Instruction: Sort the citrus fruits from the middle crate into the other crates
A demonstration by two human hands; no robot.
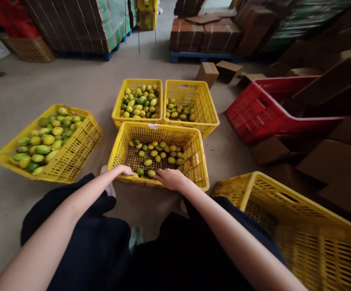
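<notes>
A yellow plastic crate (204, 161) stands in front of me with a loose layer of yellow and green lemons (148, 162) on its slatted bottom. My left hand (124, 170) is over the crate's near left rim. Its fingers are closed, and a bit of yellow shows at the fingertips; what they hold is not clear. Over the near rim, right of the middle, my right hand (171, 179) reaches in with fingers apart. Its fingertips are beside a yellow lemon (151, 173); they seem to hold nothing. A green lemon (140, 172) lies between the hands.
Behind stand a fuller lemon crate (137, 120) and a sparsely filled one (213, 111). A tilted crate of lemons (72, 155) is at left. At right are a yellow crate (302, 202), a red crate (251, 109) and cardboard (339, 165). Stacked boxes (205, 36) stand on a blue pallet.
</notes>
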